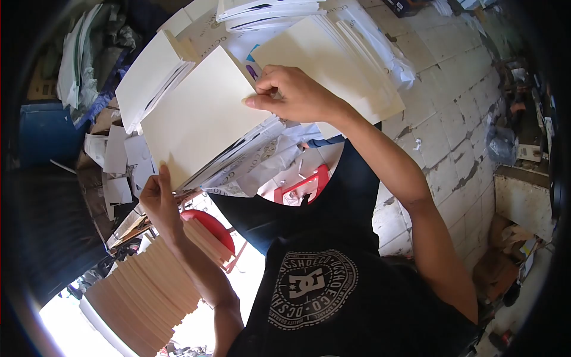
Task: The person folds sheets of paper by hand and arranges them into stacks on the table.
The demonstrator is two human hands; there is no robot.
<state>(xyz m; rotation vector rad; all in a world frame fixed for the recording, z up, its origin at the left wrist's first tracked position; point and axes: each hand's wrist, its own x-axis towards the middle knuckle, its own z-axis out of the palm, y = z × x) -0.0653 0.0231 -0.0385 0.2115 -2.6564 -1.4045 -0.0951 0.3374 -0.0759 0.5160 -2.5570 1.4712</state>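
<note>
Cream sheet [199,113] is lying on top of a thick pile of papers [241,143], on a wrapping-covered surface [205,34] in front of a person in a black shirt [333,297]. The person's left hand [157,193] is grasping the sheet's near left corner, thumb on top and the other fingers curling inward. The right hand [294,92] is pinching the right edge between thumb and bent forefinger.

Around the sheet, a cream stack [151,77] is sitting just beside it on the left, fanned cream sheets [315,56] are spreading out on the right, and white papers [267,12] are lying at the far side. Printed lettering is showing on the crinkled white wrapping.

Beyond, a pale tiled floor [440,89] with dark, broken seams is stretching to the right, where cardboard boxes [496,268] are crowding the edge. At lower left, a long row of tan paper stacks [143,291] is standing near a round red stool top [217,229]. Loose papers [119,157] are spilling beside a blue container [50,137], and bright light is flooding the lower left.
</note>
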